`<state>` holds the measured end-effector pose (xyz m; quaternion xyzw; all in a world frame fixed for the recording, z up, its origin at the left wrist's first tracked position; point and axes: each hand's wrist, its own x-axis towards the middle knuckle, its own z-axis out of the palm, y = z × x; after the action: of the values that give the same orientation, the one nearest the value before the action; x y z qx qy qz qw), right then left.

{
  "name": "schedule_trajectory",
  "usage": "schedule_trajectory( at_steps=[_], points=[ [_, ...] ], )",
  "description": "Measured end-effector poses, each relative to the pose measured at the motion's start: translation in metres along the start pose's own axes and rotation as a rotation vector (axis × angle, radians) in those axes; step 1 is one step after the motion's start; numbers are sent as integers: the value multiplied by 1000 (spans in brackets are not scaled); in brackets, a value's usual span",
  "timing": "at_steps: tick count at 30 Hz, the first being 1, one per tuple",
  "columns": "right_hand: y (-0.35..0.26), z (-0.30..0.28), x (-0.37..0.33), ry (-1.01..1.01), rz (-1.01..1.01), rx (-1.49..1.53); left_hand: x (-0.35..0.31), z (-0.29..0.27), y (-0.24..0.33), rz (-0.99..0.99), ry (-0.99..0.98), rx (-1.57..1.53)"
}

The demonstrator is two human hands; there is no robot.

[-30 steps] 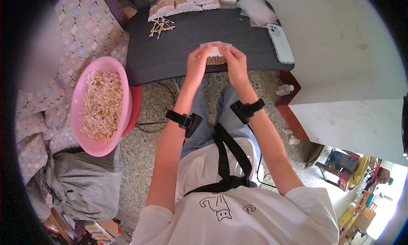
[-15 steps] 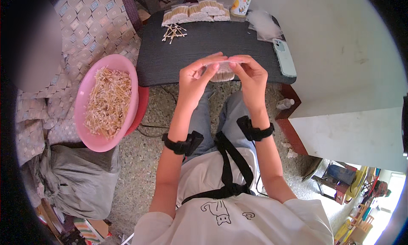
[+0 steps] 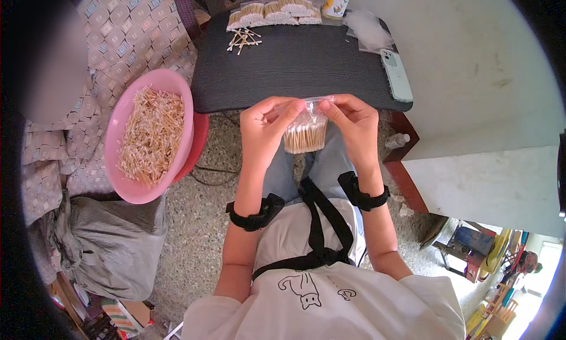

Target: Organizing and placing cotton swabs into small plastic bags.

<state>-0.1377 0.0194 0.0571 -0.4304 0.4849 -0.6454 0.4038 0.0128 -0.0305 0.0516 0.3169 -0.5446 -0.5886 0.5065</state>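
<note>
Between my hands hangs a clear plastic zip bag (image 3: 305,137) packed with wooden-stick cotton swabs, over my lap just off the table's near edge. My left hand (image 3: 265,125) pinches the bag's top edge near its middle with thumb and fingers. My right hand (image 3: 352,123) pinches the same edge a little to the right, the thumbs close together. Inside, the swabs stand side by side, white tips up. Whether the seal is closed I cannot tell.
On the black table (image 3: 283,63) lie filled swab bags (image 3: 274,11), loose swabs (image 3: 243,40), empty clear bags (image 3: 368,30), a phone (image 3: 396,76) and a labelled bottle (image 3: 336,2). A pink basin (image 3: 112,157) full of swabs stands at left. A small bottle (image 3: 397,141) is on the floor.
Both hands have drawn the bag nearer to me, off the table edge. The bag now hangs with its front in sight, where before it was tilted and mostly foreshortened.
</note>
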Motion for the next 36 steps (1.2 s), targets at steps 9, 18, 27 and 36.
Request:
schedule_trajectory(
  at_steps=[9, 18, 27, 36],
  points=[
    [1, -1, -7, 10, -74, -7, -2, -3, 1, 51, -30, -48],
    [-3, -1, -8, 46, -28, 14, -4, 2, 3, 57, 10, 67],
    [-1, -6, -8, 51, 6, 18, -4, 1, 2, 64, -7, 53],
    [-1, -1, -8, 44, -10, -1, -5, 0, 1, 19, 6, 21]
  ],
)
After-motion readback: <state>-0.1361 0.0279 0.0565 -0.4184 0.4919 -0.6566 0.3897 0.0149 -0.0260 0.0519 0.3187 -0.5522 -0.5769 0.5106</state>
